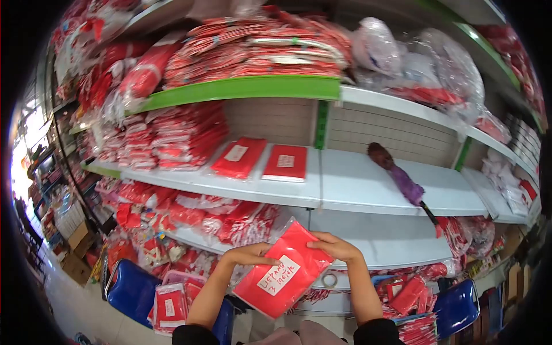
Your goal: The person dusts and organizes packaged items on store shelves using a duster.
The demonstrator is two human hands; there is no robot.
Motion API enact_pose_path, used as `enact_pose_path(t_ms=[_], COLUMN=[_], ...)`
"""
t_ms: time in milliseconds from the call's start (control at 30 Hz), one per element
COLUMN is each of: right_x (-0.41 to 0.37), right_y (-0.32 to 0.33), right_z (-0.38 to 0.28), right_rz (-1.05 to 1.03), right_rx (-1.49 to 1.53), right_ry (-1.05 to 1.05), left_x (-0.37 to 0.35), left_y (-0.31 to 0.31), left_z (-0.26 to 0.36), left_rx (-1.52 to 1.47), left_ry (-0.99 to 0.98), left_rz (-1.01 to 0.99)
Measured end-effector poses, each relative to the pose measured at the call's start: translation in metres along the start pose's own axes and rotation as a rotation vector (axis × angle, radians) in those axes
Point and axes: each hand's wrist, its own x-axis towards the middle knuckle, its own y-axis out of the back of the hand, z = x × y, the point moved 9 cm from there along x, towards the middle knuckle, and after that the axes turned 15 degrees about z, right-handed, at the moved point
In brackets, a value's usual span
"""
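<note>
Both my hands hold one flat red packet (299,244) in clear plastic, tilted in front of my body. A white label (278,275) with handwriting lies on its face. My left hand (253,254) grips the left edge, thumb on top near the label. On the upper right edge, my right hand (335,246) has its thumb on the front; the fingers behind are partly hidden. Beyond the packet, two similar labelled red packets, one (239,157) slightly turned and one (285,163) straighter, lie on the middle shelf (345,184).
A purple and brown duster (402,181) lies across the shelf at right. Stacked red packets (184,135) fill the shelf's left side, with more (259,49) above the green shelf edge (241,88). Blue chairs stand left (131,292) and right (458,307). A tape roll (329,280) sits low.
</note>
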Motion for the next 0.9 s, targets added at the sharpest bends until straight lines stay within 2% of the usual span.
enact_pose_path(t_ms=[33,133,167,200,267,367,467,600,700,733,800,867,900], right_x=[-0.011,-0.048,-0.057,-0.073,-0.112,-0.132,-0.109,-0.123,-0.154,-0.164,-0.166,-0.155,-0.146], right_y=[0.023,0.083,0.112,0.139,0.173,0.211,0.293,0.31,0.299,0.293,0.29,0.264,0.238], right_z=[-0.013,-0.063,-0.072,-0.094,-0.135,-0.152,-0.087,-0.057,-0.059,-0.058,-0.031,-0.008,-0.005], right_rz=[0.064,0.249,0.418,0.641,1.076,1.509,1.419,1.462,1.534,1.556,1.507,1.407,1.262], right_rx=[-0.161,-0.221,-0.221,-0.454,-0.931,-1.514,-1.457,-1.266,-1.172,-1.115,-0.77,-0.563,-0.492], right_ry=[0.073,0.29,0.34,0.521,0.871,0.733,0.118,0.005,0.261,0.366,0.295,0.158,0.101], left_x=[0.009,0.042,0.051,0.061,0.091,0.131,0.167,0.22,0.251,0.255,0.257,0.275,0.275], left_y=[-0.01,-0.033,-0.037,-0.04,-0.034,-0.02,-0.007,0.001,0.002,-0.002,-0.011,-0.011,-0.011], left_z=[0.018,0.056,0.067,0.074,0.079,0.099,0.112,0.124,0.132,0.136,0.146,0.138,0.136], left_rx=[-0.099,-0.315,-0.358,-0.401,-0.705,-0.944,-1.146,-1.222,-1.151,-1.201,-1.305,-1.332,-1.345], left_ry=[-0.021,0.009,0.033,0.057,-0.039,-0.091,-0.038,-0.117,-0.176,-0.14,-0.067,-0.086,-0.078], left_rz=[0.032,0.096,0.127,0.159,0.301,0.423,0.399,0.392,0.392,0.385,0.374,0.312,0.296])
